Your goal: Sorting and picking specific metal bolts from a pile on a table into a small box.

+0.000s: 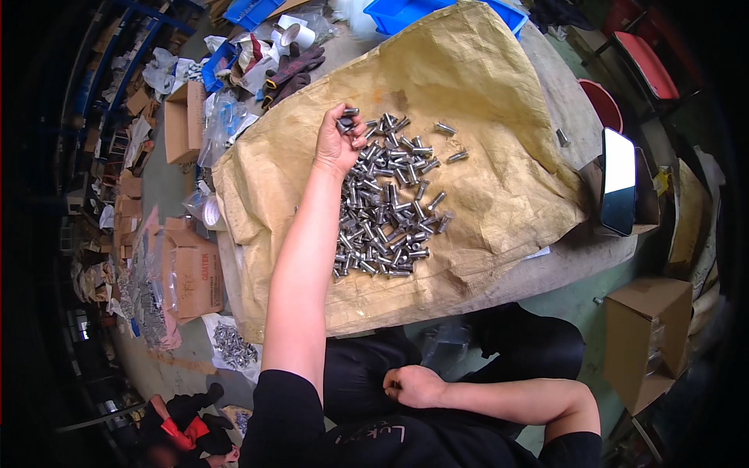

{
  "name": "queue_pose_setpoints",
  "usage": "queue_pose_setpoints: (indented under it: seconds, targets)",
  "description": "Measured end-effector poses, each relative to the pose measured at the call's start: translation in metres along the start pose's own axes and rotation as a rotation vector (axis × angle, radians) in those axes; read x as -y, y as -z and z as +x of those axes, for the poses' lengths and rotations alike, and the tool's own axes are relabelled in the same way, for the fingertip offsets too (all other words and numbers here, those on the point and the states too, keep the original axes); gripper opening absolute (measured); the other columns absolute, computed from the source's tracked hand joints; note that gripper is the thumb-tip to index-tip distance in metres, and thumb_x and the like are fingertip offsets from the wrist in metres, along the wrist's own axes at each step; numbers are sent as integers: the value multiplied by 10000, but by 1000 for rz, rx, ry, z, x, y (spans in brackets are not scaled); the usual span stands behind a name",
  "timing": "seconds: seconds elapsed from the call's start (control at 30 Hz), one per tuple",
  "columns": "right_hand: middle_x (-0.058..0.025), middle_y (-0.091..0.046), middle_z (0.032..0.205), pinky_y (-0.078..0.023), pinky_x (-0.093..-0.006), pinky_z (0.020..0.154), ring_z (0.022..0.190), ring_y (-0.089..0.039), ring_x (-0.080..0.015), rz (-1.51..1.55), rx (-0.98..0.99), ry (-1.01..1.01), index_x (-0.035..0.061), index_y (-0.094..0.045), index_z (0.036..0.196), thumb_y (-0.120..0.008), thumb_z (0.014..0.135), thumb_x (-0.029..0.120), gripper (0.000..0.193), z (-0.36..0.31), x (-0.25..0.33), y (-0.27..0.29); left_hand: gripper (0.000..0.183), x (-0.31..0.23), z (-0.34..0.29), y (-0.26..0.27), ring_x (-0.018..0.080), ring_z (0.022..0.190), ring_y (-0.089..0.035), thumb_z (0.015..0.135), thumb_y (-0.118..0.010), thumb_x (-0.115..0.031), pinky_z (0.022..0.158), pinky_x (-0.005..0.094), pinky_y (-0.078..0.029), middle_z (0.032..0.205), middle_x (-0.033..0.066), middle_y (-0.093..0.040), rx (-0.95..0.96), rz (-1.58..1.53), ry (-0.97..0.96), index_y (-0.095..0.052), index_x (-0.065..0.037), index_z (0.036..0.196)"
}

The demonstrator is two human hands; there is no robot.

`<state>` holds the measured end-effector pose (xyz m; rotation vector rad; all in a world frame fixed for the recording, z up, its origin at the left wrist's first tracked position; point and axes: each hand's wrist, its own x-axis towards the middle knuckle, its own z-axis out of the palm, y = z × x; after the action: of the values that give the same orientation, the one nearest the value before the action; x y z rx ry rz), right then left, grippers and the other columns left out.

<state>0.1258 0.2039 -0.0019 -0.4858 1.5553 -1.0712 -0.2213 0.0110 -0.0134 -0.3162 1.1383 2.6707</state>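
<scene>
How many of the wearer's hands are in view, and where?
2: the left hand, holding bolts at the pile's upper left; the right hand, over the lap. Neither is hidden, but whether the right is empty is unclear.

The left hand (pixel 335 147) partly hid the metal bolts (pixel 346 125) in its grasp. The right hand (pixel 417 387) curled inward, palm concealed; whether it held anything was hard to tell. The top edge cut off a blue bin (pixel 399 17). At lower left, heaped metal pieces (pixel 234 347) were too small to identify, and a co-worker (pixel 187 429) appeared blurred.
</scene>
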Motion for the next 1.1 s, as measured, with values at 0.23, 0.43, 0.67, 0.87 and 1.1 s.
queue_pose_setpoints:
  seconds: [0.23,0.43,0.67,0.87,1.1]
  targets:
    - [-141,-640,860,-481,-392,743,853,-605,-307,-12,-8,17,82,-629,885,-548,764,191,183,3,0,-3,253,12,21,-10,113,497,-462,752,-721,-289,360,229,-318,576,4,-515,-328,628,28,-535,-123,709]
    - [-142,-640,848,-481,-393,742,844,-606,-311,6,-15,14,76,-629,872,-551,760,186,176,0,1,0,383,27,39,-30,254,785,-650,588,-777,-372,709,347,-497,820,111,-670,-526,1787,-57,-668,-49,763]
    - [-147,-640,850,-482,-401,741,844,-606,-315,-8,-30,30,73,-627,865,-555,761,195,176,2,3,-1,277,21,43,0,211,517,-538,655,-724,-335,513,318,-436,630,56,-607,-417,1232,-165,-619,-82,691]
    - [-149,-639,855,-482,-399,742,842,-606,-316,-3,-5,10,75,-629,887,-546,771,204,193,-2,0,0,174,-8,6,1,193,771,-506,740,-678,-236,443,219,-362,835,92,-587,-42,-171,81,-594,-84,737]
    - [-149,-639,858,-482,-397,745,843,-608,-314,-14,4,19,76,-628,898,-542,777,206,197,1,0,-4,152,-20,2,29,160,592,-557,775,-688,-214,366,206,-341,690,39,-585,-139,-105,128,-573,-116,759]
